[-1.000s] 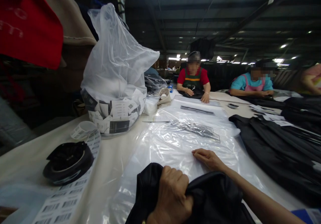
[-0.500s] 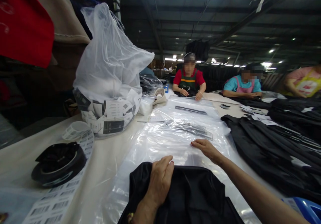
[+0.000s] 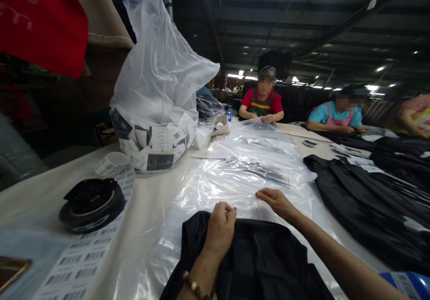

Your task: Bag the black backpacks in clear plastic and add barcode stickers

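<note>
Flatter than a second ago, smooth black fabric point(image 3: 262, 259) lies over glossy clear plastic point(image 3: 218, 181), left hand point(image 3: 221, 229) curled on it, right hand point(image 3: 278, 203) fingers-together, any pinch unclear, in apparent laying-out that next needs even alignment.

Black fabric point(image 3: 262, 257) cropped below; red cloth point(image 3: 47, 31), left.

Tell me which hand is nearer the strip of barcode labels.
Left. The left hand is to the right of the strip of barcode labels, at the black garment; the right hand is farther right, over the clear plastic.
</note>
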The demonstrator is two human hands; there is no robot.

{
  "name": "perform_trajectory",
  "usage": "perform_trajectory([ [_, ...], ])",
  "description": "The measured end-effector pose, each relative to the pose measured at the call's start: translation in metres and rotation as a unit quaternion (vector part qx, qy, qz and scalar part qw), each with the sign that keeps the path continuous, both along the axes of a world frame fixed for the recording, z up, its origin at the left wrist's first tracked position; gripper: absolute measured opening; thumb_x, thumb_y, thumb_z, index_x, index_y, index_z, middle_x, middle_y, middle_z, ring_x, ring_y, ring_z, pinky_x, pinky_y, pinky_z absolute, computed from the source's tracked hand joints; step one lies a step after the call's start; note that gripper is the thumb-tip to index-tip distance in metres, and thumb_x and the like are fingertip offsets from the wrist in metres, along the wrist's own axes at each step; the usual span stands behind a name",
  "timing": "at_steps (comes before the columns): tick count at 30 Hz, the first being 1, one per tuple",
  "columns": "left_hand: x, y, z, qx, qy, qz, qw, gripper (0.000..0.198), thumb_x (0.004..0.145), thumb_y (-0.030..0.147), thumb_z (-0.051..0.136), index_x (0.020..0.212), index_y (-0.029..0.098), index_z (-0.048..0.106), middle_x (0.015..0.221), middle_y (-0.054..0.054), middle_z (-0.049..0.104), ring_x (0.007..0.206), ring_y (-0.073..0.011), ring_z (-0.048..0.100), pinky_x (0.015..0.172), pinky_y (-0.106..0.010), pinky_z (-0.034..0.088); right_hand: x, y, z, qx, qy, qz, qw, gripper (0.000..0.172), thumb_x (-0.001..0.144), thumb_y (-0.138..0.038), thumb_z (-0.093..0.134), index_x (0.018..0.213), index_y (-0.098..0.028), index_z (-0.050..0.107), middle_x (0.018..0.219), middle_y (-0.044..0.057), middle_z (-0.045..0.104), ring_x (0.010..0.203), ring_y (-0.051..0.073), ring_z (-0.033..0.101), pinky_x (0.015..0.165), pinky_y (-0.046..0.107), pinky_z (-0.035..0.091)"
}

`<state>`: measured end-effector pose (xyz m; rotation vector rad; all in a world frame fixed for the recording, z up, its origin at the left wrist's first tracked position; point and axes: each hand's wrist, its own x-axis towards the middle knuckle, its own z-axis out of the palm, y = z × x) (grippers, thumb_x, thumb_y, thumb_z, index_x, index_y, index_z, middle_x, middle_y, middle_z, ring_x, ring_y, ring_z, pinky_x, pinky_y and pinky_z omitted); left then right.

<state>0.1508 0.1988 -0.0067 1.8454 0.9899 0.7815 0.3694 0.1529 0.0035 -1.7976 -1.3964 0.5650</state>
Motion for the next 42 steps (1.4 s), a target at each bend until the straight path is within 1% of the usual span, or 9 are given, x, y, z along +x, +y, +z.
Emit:
perform_trajectory([
  [2,0.000,0.001,-0.002,-0.025,-0.024,0.025,0.999,0.010,0.082,0.028,0.040,0.081,0.020,0.046,0.079,-0.005,0.064,0.075,-0.0194,0.064,0.076,-0.036,0.047,-0.002,0.000,0.001,0.000,-0.003,0.001,1.000,0.036,0.075,-0.052,0.052,0.064,-0.019,0.063,0.060,-0.001,0.056,0.064,0.016,0.051,0.067,0.030,0.039],
  [4,0.000,0.001,-0.003,-0.043,-0.049,0.028,0.998,0.008,0.081,0.023,0.041,0.088,0.020,0.044,0.089,-0.007,0.065,0.079,-0.0184,0.065,0.079,-0.035,0.047,-0.002,-0.001,0.001,0.001,-0.006,-0.002,1.000,0.036,0.075,-0.052,0.051,0.065,-0.019,0.063,0.061,-0.001,0.057,0.065,0.017,0.052,0.068,0.030,0.040],
  [9,0.000,0.001,-0.002,-0.061,-0.067,-0.001,0.996,0.026,0.079,0.014,0.045,0.104,0.017,0.044,0.110,-0.015,0.063,0.103,-0.0184,0.060,0.092,-0.035,0.042,-0.001,-0.003,0.002,0.008,-0.005,-0.018,1.000,0.036,0.075,-0.052,0.052,0.067,-0.019,0.064,0.064,0.000,0.060,0.067,0.018,0.054,0.070,0.031,0.042],
  [17,-0.001,0.000,0.005,-0.091,-0.044,0.001,0.995,0.028,0.079,0.014,0.046,0.108,0.012,0.048,0.114,-0.018,0.062,0.102,-0.0186,0.061,0.093,-0.033,0.042,-0.002,-0.007,0.004,0.023,-0.006,-0.029,0.999,0.039,0.075,-0.055,0.051,0.072,-0.018,0.065,0.071,0.003,0.065,0.073,0.020,0.058,0.073,0.032,0.045],
  [21,-0.001,0.001,0.005,-0.067,-0.012,-0.031,0.997,0.048,0.078,0.013,0.047,0.126,0.013,0.045,0.111,-0.013,0.065,0.097,-0.0177,0.062,0.093,-0.033,0.042,-0.006,-0.009,0.005,0.021,-0.032,-0.026,0.999,0.041,0.076,-0.056,0.048,0.071,-0.019,0.064,0.070,0.004,0.066,0.072,0.021,0.060,0.073,0.034,0.047],
  [27,0.000,0.003,0.002,-0.039,0.020,-0.052,0.998,0.057,0.074,0.010,0.047,0.130,0.014,0.045,0.112,-0.008,0.065,0.095,-0.0172,0.062,0.094,-0.030,0.043,-0.046,-0.012,0.015,0.037,-0.116,-0.027,0.992,0.047,0.076,-0.052,0.051,0.108,-0.018,0.061,0.113,0.012,0.063,0.108,0.029,0.054,0.096,0.047,0.036],
  [33,-0.002,0.002,-0.002,0.010,0.002,-0.082,0.997,0.058,0.074,0.008,0.044,0.130,0.018,0.047,0.131,-0.005,0.053,0.118,-0.0199,0.050,0.105,-0.033,0.034,-0.095,-0.003,0.005,0.102,-0.352,-0.024,0.930,0.043,0.075,-0.030,0.052,0.116,-0.016,0.054,0.107,0.011,0.064,0.101,0.024,0.058,0.096,0.045,0.036],
  [35,-0.003,0.002,-0.002,0.013,0.015,-0.085,0.996,0.057,0.075,0.009,0.044,0.131,0.018,0.047,0.128,-0.006,0.055,0.115,-0.0215,0.052,0.103,-0.035,0.036,-0.102,0.001,0.001,0.102,-0.391,-0.046,0.913,0.039,0.076,-0.022,0.047,0.113,-0.014,0.054,0.103,0.010,0.066,0.098,0.021,0.059,0.097,0.041,0.034],
  [42,-0.002,0.001,0.005,0.019,0.087,-0.070,0.994,0.054,0.076,0.012,0.045,0.129,0.013,0.048,0.102,-0.007,0.069,0.096,-0.0217,0.061,0.096,-0.033,0.041,-0.081,-0.003,0.004,0.082,-0.447,-0.111,0.884,0.038,0.067,-0.001,0.040,0.097,-0.011,0.061,0.080,0.010,0.066,0.081,0.022,0.060,0.096,0.042,0.029],
])
